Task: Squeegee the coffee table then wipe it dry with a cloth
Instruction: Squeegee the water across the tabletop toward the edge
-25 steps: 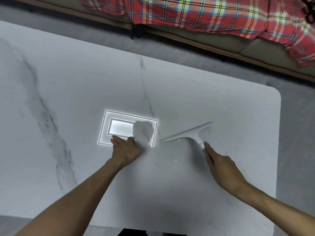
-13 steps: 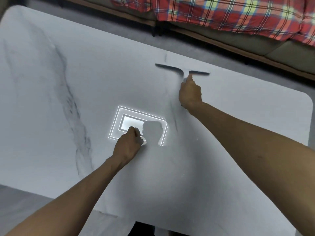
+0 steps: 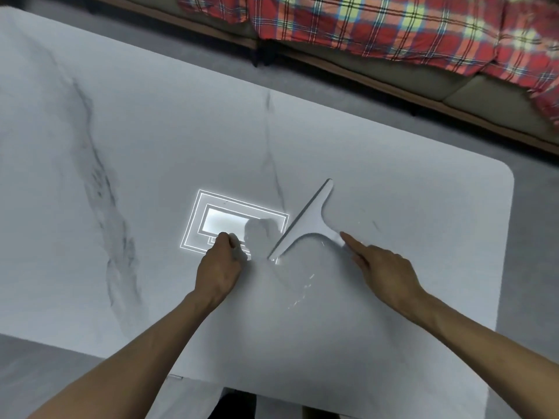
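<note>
Currently: squeegee [image 3: 308,220] on coffee table [image 3: 151,146], right of centre | blade runs diagonal, near-left to far-right | right hand [image 3: 384,273] grips its handle, forefinger along it | left hand [image 3: 217,270] beside blade's near tip, fisted, nothing seen inside.

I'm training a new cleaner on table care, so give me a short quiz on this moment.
1. Which hand holds the squeegee?
2. True or false: the left hand also grips the squeegee.
3. Where do droplets glint on the coffee table? A) between the two hands B) at the far left corner C) along the far edge

Key: 1, the right hand, forefinger stretched along the handle. 2, false: the left hand rests on the table, apart from the squeegee. 3, A.
</note>
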Demonstrator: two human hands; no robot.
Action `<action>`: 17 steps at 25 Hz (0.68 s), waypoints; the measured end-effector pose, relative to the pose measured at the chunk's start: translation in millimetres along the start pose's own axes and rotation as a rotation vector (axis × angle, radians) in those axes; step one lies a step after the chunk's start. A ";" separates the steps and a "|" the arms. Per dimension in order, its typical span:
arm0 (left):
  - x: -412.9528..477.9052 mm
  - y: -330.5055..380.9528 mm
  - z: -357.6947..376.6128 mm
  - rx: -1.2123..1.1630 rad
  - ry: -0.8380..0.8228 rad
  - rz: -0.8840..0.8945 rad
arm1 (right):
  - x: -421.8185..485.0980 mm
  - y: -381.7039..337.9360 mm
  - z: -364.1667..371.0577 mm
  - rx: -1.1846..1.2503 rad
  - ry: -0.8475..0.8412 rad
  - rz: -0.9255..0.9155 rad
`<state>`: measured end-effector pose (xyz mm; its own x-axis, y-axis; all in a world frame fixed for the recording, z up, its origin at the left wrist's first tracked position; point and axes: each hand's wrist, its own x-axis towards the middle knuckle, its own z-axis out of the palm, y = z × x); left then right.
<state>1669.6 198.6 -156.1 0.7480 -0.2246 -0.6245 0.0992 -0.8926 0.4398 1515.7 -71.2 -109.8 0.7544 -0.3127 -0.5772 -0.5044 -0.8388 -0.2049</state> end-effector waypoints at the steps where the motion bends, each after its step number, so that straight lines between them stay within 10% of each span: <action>1: -2.4 9.2 11.1 -0.002 -0.018 0.014 | -10.6 27.0 -5.9 -0.025 -0.006 0.027; 17: 9.1 103.0 114.8 0.333 -0.224 0.126 | 132.8 67.0 -103.9 0.357 0.199 0.217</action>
<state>1611.3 59.7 -190.6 0.5758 -0.3864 -0.7205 -0.2291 -0.9222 0.3115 1625.8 -215.3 -118.1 0.6640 -0.5727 -0.4808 -0.7462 -0.5495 -0.3759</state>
